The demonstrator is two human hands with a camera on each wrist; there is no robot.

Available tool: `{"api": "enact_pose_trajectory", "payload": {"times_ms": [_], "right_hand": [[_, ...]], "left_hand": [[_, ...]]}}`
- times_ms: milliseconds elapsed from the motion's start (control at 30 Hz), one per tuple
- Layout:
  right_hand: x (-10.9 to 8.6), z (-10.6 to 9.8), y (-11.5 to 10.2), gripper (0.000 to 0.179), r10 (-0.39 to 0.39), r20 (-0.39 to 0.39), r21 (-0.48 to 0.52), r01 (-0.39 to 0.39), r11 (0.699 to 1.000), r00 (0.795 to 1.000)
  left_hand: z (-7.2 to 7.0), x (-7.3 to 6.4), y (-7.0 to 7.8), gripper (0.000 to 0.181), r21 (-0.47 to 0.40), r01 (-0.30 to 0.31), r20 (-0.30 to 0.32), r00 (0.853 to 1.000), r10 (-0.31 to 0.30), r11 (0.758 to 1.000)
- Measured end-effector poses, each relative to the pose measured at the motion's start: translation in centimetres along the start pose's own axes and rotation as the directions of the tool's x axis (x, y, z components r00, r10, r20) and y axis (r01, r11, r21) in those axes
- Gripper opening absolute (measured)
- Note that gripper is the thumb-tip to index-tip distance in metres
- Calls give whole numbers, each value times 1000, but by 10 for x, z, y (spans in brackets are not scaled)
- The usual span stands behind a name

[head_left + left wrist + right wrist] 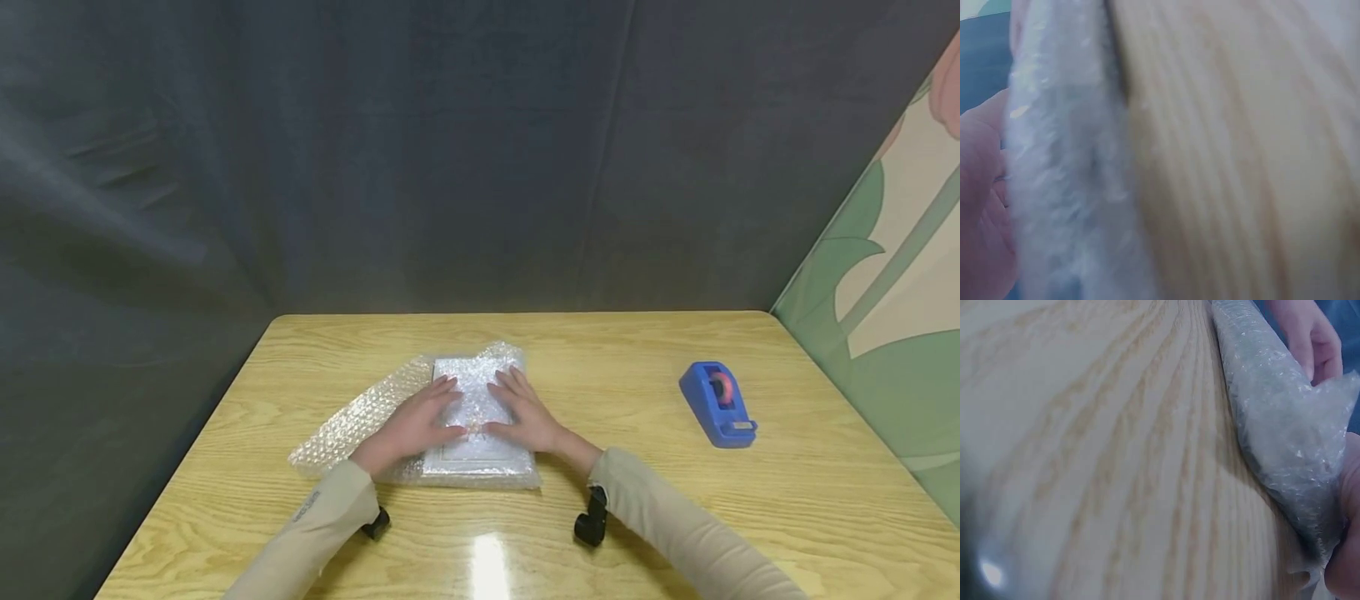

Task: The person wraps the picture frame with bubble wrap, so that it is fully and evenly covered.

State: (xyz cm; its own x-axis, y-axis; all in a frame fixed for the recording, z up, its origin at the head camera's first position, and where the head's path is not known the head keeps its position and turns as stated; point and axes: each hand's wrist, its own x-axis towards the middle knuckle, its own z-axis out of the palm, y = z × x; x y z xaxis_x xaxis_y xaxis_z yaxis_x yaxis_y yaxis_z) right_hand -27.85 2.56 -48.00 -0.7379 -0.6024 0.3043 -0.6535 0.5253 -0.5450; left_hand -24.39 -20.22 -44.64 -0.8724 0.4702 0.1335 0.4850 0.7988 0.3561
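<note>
A flat, pale rectangular thing (480,454) lies at mid-table under clear bubble wrap (360,423); the plastic blurs what kind of thing it is. Loose wrap spreads out to its left. My left hand (418,422) rests on the left part of the package with fingers spread. On the right part lies my right hand (527,417), also with spread fingers, its thumb pointing at the left one. Both wrist views show the package's wrapped edge (1279,412) from low down, and the left wrist view is blurred.
A blue tape dispenser (718,404) with a reddish roll stands on the right side of the wooden table (600,358). Dark cloth (450,167) hangs behind and to the left. A flower-patterned panel (900,308) borders the right side.
</note>
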Motion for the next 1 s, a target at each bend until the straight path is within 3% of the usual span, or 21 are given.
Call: {"api": "enact_pose_trajectory", "payload": {"times_ms": [167, 367, 467, 733, 833, 1000], "right_hand": [[0, 0, -1, 67, 6, 4, 7, -6, 1000, 1000], [0, 0, -1, 69, 10, 22, 19, -10, 1000, 1000], [0, 0, -1, 69, 8, 25, 21, -8, 1000, 1000], [-1, 0, -1, 68, 4, 6, 17, -4, 1000, 1000], [-1, 0, 0, 68, 7, 9, 19, -7, 1000, 1000], [-2, 0, 1, 70, 12, 11, 14, -13, 1000, 1000]], "left_hand": [[-18, -12, -9, 61, -45, -2, -70, 998, -1, 999], [-43, -41, -29, 61, -137, 121, -89, 987, -133, 983], [-52, -57, -43, 62, -177, 190, -83, 975, -207, 966], [-71, -99, -83, 67, -230, 312, -46, 943, -331, 922], [-76, -113, -92, 67, -254, 355, -18, 928, -371, 900], [-77, -128, -101, 66, -285, 391, 51, 918, -394, 875]]}}
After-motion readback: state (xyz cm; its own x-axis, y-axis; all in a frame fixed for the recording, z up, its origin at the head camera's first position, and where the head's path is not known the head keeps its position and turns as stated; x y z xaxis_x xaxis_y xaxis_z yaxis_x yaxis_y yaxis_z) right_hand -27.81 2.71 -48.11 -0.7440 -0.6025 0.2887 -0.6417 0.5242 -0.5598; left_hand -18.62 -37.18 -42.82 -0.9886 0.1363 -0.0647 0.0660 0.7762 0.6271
